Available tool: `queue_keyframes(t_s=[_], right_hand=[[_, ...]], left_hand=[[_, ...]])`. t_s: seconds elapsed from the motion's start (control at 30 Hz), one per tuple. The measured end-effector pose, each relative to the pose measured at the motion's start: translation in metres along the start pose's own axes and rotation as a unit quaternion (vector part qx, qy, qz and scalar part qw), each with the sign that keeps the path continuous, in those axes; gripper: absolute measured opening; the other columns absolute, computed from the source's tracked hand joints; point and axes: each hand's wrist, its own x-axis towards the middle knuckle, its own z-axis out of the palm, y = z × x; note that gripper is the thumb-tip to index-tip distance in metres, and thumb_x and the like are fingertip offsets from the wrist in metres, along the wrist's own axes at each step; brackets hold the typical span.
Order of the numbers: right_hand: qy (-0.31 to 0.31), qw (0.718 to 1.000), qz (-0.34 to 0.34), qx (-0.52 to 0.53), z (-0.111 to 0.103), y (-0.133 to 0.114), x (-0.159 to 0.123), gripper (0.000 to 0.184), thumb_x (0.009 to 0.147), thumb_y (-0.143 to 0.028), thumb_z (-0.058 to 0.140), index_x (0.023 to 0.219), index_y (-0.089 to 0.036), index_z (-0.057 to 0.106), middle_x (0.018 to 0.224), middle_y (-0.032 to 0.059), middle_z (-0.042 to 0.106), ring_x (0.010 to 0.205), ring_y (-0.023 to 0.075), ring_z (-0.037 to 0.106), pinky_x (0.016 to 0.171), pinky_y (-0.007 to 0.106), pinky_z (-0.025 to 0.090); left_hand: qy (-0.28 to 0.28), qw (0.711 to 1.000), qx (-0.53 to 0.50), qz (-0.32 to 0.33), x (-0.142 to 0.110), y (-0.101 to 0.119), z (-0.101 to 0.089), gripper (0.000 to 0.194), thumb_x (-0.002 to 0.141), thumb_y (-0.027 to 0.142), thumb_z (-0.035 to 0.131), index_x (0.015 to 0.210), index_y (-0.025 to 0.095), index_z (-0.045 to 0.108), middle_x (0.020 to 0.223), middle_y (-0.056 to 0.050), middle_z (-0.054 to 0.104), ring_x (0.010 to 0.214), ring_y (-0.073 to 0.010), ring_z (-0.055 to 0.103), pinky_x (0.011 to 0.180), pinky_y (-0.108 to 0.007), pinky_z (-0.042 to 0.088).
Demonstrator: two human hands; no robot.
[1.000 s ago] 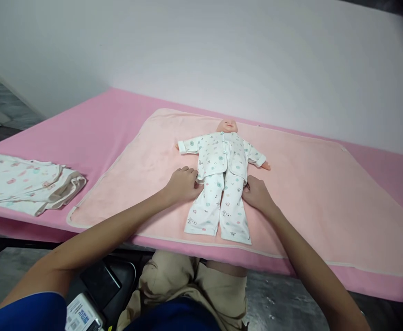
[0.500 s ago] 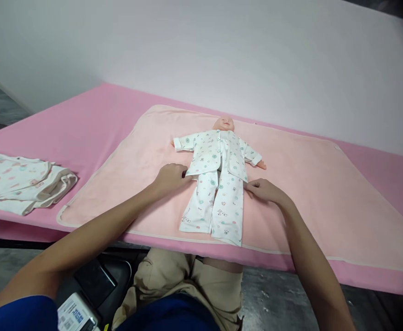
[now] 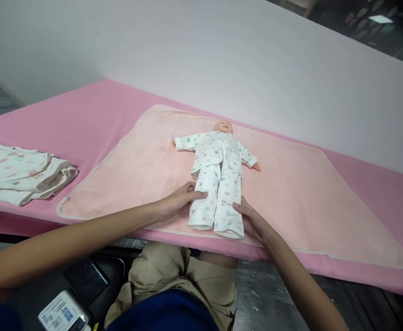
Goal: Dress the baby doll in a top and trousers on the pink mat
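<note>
A baby doll (image 3: pixel 224 126) lies on its back, dressed in a white printed jacket (image 3: pixel 206 149) and matching baby pants (image 3: pixel 228 197). The jacket's front hangs apart below the chest. My left hand (image 3: pixel 179 202) grips the outer side of one pant leg, thumb lying on top of the cloth. On the other leg, my right hand (image 3: pixel 253 220) holds the outer edge, its thumb above and its fingers partly hidden beneath. Both cuffs lie flat near the table's front edge, and no doll feet show.
Under the doll is a peach blanket (image 3: pixel 291 197) on a pink-covered table (image 3: pixel 80 108). Folded printed baby clothes (image 3: pixel 22 172) lie at the left. A pale wall (image 3: pixel 187 55) stands behind. Below left, a white labelled device (image 3: pixel 63 312) sits beside a dark flat object (image 3: pixel 87 280).
Both hands have moved from the jacket's lower corners down to the pant legs. The legs now lie straighter and closer together, and the jacket hem has drawn in.
</note>
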Motion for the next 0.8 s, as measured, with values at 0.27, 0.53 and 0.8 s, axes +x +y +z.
queue_keyframes(t_s=[0.27, 0.53, 0.8], right_hand=[[0.051, 0.986, 0.035, -0.154, -0.004, 0.019, -0.028, 0.065, 0.096, -0.053, 0.081, 0.153, -0.030, 0.061, 0.156, 0.0071, 0.067, 0.140, 0.0338, 0.066, 0.119, 0.055, 0.056], [0.052, 0.845, 0.000, -0.532, -0.040, -0.040, -0.043, 0.039, 0.100, -0.062, 0.069, 0.110, -0.026, 0.075, 0.094, 0.0065, 0.080, 0.082, 0.0257, 0.072, 0.073, 0.038, 0.053], [0.193, 0.731, -0.222, -0.616, -0.002, -0.097, 0.099, 0.034, 0.095, -0.054, 0.069, 0.091, -0.023, 0.057, 0.092, 0.0064, 0.073, 0.080, 0.0235, 0.063, 0.073, 0.037, 0.043]], left_hand=[[-0.073, 0.990, 0.054, -0.106, -0.036, 0.003, -0.010, 0.051, 0.079, 0.049, 0.092, 0.117, 0.019, 0.078, 0.121, -0.011, 0.084, 0.115, -0.0296, 0.078, 0.103, -0.039, 0.060], [-0.170, 0.846, 0.489, -0.127, -0.045, 0.063, -0.044, 0.036, 0.078, 0.052, 0.084, 0.060, 0.023, 0.074, 0.065, -0.008, 0.074, 0.065, -0.0256, 0.069, 0.070, -0.035, 0.051], [0.083, 0.713, 0.675, 0.168, 0.059, 0.134, 0.003, 0.042, 0.100, 0.059, 0.057, 0.111, 0.022, 0.073, 0.103, -0.009, 0.080, 0.094, -0.0272, 0.073, 0.084, -0.035, 0.049]])
